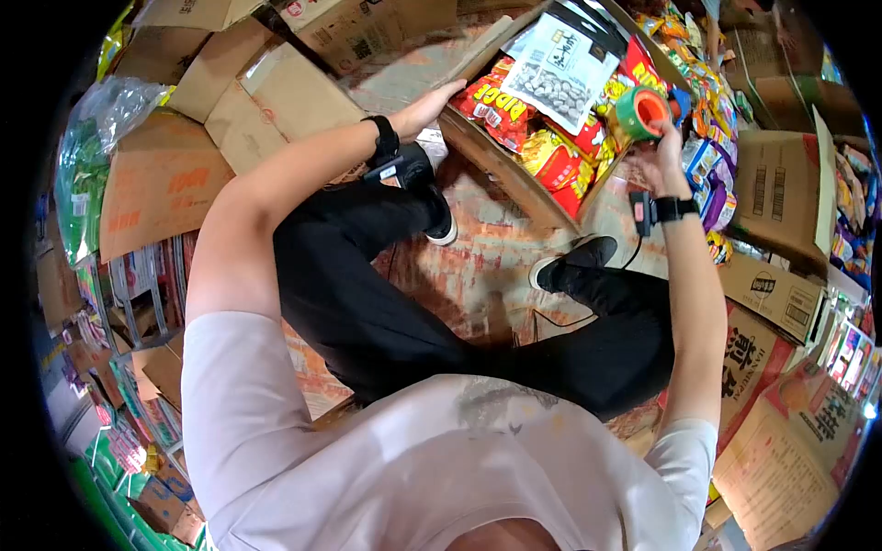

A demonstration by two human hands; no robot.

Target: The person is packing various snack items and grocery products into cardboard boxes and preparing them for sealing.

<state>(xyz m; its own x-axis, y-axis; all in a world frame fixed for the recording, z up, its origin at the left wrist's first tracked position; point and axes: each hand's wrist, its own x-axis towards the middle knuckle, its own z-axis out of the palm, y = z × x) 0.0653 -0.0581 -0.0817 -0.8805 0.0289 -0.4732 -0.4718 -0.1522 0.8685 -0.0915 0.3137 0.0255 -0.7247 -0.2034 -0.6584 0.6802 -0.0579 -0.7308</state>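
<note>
An open cardboard box (pixel 514 179) sits on the floor in front of me, filled with snack bags. A silver-and-black pouch (pixel 562 69) lies on top, over a red bag marked RIDGE (pixel 496 106) and several red and yellow bags (pixel 559 163). My left hand (pixel 430 110) is open, its fingers stretched out along the box's left edge. At the right side of the box, my right hand (pixel 663 158) is closed on a roll of packing tape (pixel 640 115), green with an orange core. A blue part shows behind the roll.
Opened cartons (pixel 276 106) stand at the left, beside a clear plastic bag with green contents (pixel 87 174). Many snack packs (pixel 712 119) are heaped at the right. More cartons (pixel 772 294) line the right side. My shoes (pixel 574 264) rest on the reddish floor (pixel 469 275).
</note>
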